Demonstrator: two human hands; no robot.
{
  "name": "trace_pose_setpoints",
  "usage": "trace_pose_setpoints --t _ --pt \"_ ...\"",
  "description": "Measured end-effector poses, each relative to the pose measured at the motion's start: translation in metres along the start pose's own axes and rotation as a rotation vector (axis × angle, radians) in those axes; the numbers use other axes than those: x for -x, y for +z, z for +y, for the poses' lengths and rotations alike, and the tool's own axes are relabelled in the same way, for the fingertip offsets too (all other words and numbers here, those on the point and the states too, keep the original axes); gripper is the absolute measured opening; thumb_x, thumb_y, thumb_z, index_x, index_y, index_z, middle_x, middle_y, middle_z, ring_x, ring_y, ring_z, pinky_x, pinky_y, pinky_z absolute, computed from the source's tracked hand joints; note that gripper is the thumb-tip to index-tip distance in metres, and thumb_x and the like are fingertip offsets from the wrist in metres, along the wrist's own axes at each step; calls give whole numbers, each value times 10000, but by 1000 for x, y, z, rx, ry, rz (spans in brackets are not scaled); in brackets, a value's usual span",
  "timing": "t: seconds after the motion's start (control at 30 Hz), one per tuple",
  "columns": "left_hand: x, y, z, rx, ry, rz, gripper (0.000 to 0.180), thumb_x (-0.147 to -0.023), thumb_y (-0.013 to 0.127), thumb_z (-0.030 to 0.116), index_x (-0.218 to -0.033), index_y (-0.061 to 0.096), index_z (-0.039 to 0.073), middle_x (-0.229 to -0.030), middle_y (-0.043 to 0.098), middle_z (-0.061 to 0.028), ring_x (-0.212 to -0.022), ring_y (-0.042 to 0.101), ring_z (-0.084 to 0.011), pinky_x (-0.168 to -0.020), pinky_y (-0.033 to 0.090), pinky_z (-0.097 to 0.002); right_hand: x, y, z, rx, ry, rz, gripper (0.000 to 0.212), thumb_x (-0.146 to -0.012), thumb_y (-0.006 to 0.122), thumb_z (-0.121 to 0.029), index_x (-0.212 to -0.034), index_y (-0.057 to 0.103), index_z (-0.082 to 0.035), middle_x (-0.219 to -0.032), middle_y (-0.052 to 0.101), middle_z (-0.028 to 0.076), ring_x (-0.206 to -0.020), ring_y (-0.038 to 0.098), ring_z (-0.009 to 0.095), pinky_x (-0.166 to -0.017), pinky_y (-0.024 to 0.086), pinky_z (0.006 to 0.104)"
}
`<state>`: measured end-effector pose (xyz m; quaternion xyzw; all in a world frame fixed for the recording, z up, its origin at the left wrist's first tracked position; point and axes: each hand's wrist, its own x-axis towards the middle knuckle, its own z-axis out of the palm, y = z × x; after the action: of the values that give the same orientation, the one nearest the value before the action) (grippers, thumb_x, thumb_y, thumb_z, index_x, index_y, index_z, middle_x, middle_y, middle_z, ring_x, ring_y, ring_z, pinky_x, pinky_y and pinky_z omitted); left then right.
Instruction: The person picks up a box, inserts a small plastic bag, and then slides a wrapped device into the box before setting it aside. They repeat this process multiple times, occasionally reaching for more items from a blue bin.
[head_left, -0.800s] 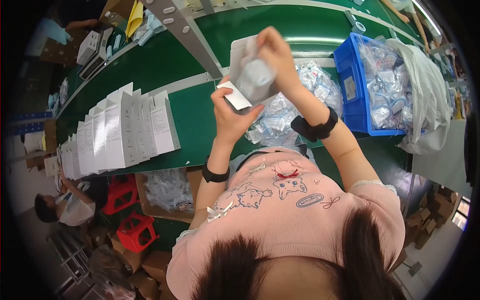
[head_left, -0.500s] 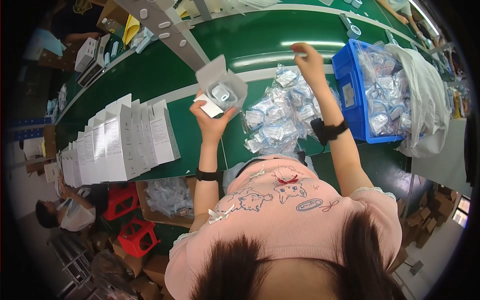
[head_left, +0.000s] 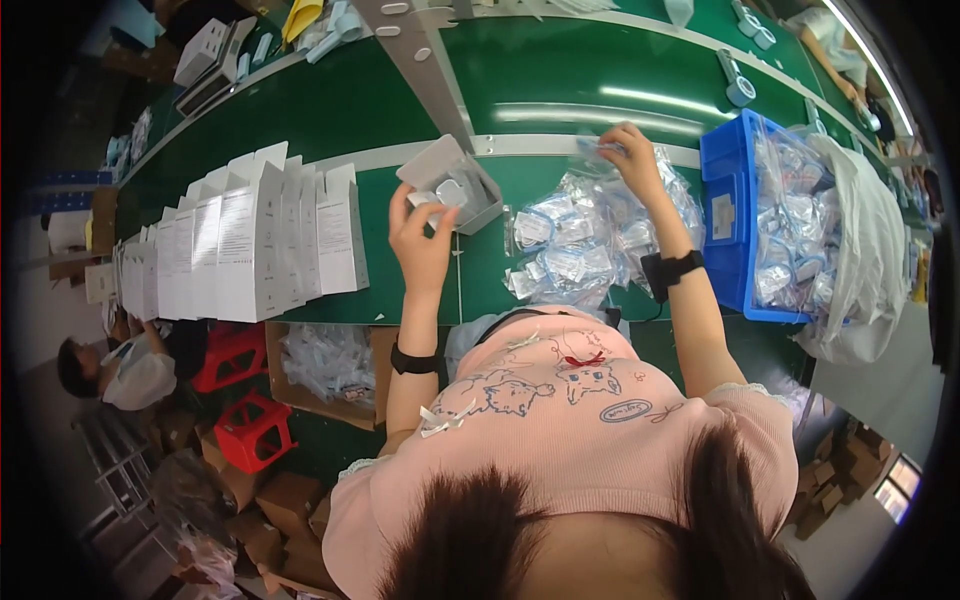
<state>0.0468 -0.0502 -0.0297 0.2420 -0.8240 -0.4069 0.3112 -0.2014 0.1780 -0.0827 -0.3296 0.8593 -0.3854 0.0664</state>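
Observation:
My left hand (head_left: 422,238) is at the near left edge of an open white box (head_left: 480,208), its fingers bent round the front flap. The box's lid stands up, and a white device in clear wrapping (head_left: 452,192) shows inside. My right hand (head_left: 634,160) pinches a small clear plastic bag (head_left: 597,150) with something light blue in it, at the far side of a heap of similar bags (head_left: 565,235). Those bags hold blue-and-white parts and printed slips, and lie right of the box on the green table (head_left: 400,280).
At the left stands a row of open white boxes (head_left: 235,245). A blue crate (head_left: 728,215) full of bagged parts, partly covered by a white sack (head_left: 865,250), stands at the right. A metal post (head_left: 415,70) rises beyond the box. Below the table are a carton (head_left: 325,370) and red stools (head_left: 250,430).
The box has gone from my raised left hand to a lower place near the table. My right hand, empty before, now has a plastic bag in its fingers. The whole view has shifted.

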Motion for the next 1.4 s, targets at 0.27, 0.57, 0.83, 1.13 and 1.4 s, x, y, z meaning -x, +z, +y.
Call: trace_pose_setpoints --t 0.27,0.57,0.83,1.13,1.4 --pt "-14 0 -32 -12 -29 74 111 -664 684 32 -723 604 -19 -981 571 -159 -890 542 -231 -731 420 -296 9 39 -164 -418 -891 -16 130 -640 610 -49 -753 546 -47 -878 547 102 -794 544 268 -704 449 341" --pt "-13 6 -25 157 -96 -15 104 -693 657 9 -735 569 -27 -998 556 -135 -927 519 -214 -748 413 -301 13 72 -154 254 -1011 -110 142 -655 558 -195 -701 558 -60 -734 544 51 -724 507 200 -652 419 323" --pt "-18 -27 -2 122 -30 21 121 -729 605 6 -842 563 3 -1066 533 -131 -992 517 -250 -832 421 -318 31 83 -160 395 -992 24 123 -595 553 -209 -524 605 -122 -683 530 41 -842 456 202 -790 344 329" --pt "-42 -139 64 -811 204 475 309 -712 641 96 -994 541 19 -1254 398 -167 -1167 357 -341 -924 331 -463 37 79 -164 571 -926 -126 113 -649 518 -113 -661 580 -20 -753 505 97 -887 499 272 -971 302 446" --pt "-48 -161 20 -1336 -324 26 634 -706 677 202 -1242 370 56 -1316 314 -184 -1225 287 -365 -928 223 -636 29 72 -153 488 -907 -158 276 -648 558 -85 -910 544 -1 -891 529 106 -1056 462 297 -981 276 505"
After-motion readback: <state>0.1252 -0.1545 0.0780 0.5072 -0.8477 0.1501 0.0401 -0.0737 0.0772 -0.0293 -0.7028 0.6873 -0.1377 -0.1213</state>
